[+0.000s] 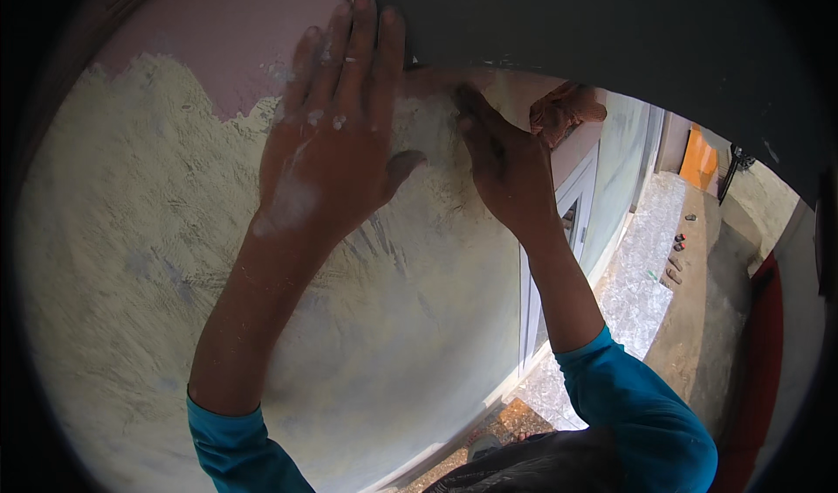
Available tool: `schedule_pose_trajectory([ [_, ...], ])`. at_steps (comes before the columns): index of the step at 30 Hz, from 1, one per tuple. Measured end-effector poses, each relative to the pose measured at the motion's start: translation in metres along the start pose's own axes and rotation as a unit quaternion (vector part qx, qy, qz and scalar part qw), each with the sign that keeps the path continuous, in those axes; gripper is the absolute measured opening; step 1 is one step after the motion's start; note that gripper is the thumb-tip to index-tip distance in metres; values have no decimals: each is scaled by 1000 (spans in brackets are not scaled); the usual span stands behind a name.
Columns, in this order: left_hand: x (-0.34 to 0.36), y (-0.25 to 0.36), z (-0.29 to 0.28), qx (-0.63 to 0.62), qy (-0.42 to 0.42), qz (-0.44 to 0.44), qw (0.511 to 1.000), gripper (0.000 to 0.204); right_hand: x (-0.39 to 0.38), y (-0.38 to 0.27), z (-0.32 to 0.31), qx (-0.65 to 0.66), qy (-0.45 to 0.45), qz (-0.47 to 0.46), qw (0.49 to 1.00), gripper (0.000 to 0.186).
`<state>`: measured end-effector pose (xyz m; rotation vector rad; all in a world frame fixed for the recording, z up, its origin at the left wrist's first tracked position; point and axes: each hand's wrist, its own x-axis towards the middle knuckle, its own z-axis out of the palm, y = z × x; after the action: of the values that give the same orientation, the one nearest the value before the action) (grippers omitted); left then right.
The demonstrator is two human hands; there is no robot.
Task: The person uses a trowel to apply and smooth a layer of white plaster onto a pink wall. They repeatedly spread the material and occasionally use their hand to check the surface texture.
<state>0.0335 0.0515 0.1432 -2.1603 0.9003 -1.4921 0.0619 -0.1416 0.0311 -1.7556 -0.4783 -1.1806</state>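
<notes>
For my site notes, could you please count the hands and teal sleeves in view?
Own hands on the wall: 2, left hand, right hand
Other hand, seemingly a co-worker's, at the wall's corner: 1
Teal sleeves: 2, left sleeve, right sleeve
Total: 5

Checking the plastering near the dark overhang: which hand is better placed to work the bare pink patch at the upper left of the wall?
Probably the left hand: it lies flat on the wall right beside the pink patch. The right hand is farther off.

Left hand [327, 135] flat, fingers [358, 48] together, extended upward, thumb splayed out right. Right hand [506, 166] alongside, fingers pointing up-left, palm down. Both forearms raised, teal sleeves pushed back.
</notes>
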Motion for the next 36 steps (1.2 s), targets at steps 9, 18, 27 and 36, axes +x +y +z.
schedule_pose_trajectory([
  [9, 0, 3, 2, -2, -2, -5, 1000, 131, -18, 17, -1, 15, -22, 81, 996, 44],
  [18, -2, 2, 2, 0, -4, 3, 1000, 129, -16, 22, -2, 42, 16, 78, 996, 44],
  [27, -18, 26, 19, -17, -27, -22, 999, 127, -12, 17, -5, 56, 29, 68, 996, 44],
  [36, -49, 57, 39, -8, -111, 12, 994, 110, -14, 19, -12, 31, -53, 114, 992, 44],
])
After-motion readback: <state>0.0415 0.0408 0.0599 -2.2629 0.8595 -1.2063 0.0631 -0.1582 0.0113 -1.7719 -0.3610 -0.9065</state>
